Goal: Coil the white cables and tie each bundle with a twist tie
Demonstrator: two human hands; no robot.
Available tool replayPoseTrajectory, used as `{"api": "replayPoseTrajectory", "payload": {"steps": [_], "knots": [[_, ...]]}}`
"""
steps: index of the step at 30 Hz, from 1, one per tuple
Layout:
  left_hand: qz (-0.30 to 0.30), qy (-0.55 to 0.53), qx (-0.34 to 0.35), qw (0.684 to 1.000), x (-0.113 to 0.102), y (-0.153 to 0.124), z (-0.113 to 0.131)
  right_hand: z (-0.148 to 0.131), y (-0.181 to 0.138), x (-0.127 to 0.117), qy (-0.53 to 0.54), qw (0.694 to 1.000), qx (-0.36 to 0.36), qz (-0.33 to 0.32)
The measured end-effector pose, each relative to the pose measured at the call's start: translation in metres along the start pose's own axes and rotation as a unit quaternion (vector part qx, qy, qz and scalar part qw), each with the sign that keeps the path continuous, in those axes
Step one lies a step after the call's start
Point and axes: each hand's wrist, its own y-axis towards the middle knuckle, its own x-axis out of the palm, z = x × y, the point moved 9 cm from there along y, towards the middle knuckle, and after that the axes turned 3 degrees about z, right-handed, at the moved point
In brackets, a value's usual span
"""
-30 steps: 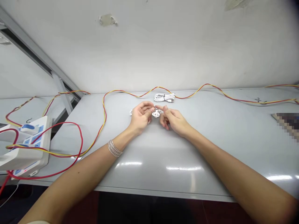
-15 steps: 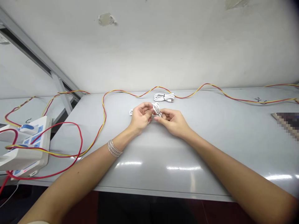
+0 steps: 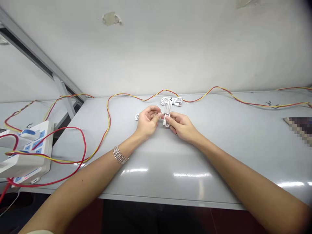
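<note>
A coiled white cable stands upright between my hands, bound round its middle by a thin black twist tie. My right hand pinches the bundle from the right, thumb in front. From the left, the thumb and forefinger of my left hand close on the end of the tie. Just behind lies a second bundled white cable with a USB plug, partly covered by the held one. Left of my left hand, a small white piece shows, mostly hidden by the hand.
A red and yellow twisted wire runs along the wall side of the grey table. At left sits a white power strip with plugs and a red cable loop. Black twist ties and a blurred flat object lie right.
The cable bundle has turned upright, showing more of its loops and the tie around it. My left fingers have drawn slightly away from the bundle, and the tie end now stretches between.
</note>
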Motion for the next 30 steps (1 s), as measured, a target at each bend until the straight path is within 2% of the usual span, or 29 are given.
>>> {"api": "replayPoseTrajectory", "payload": {"steps": [5,13,17,21,30], "knots": [[0.023,0.073,0.063,0.995,-0.004,-0.002,0.008,0.005,-0.001,-0.006,0.077,0.993,0.084,0.027],[0.112,0.045,0.031,0.992,-0.022,0.003,0.001,0.009,-0.001,-0.023,0.177,0.973,0.094,0.116],[0.103,0.034,0.021,0.994,-0.019,0.0,0.004,0.006,-0.002,-0.025,0.064,0.986,0.034,0.152],[0.101,0.049,0.023,0.993,-0.017,-0.001,0.007,-0.002,-0.005,-0.026,-0.027,0.984,-0.03,0.172],[0.092,0.055,0.025,0.994,-0.016,0.0,0.007,-0.01,-0.007,-0.016,-0.078,0.989,-0.051,0.115]]}}
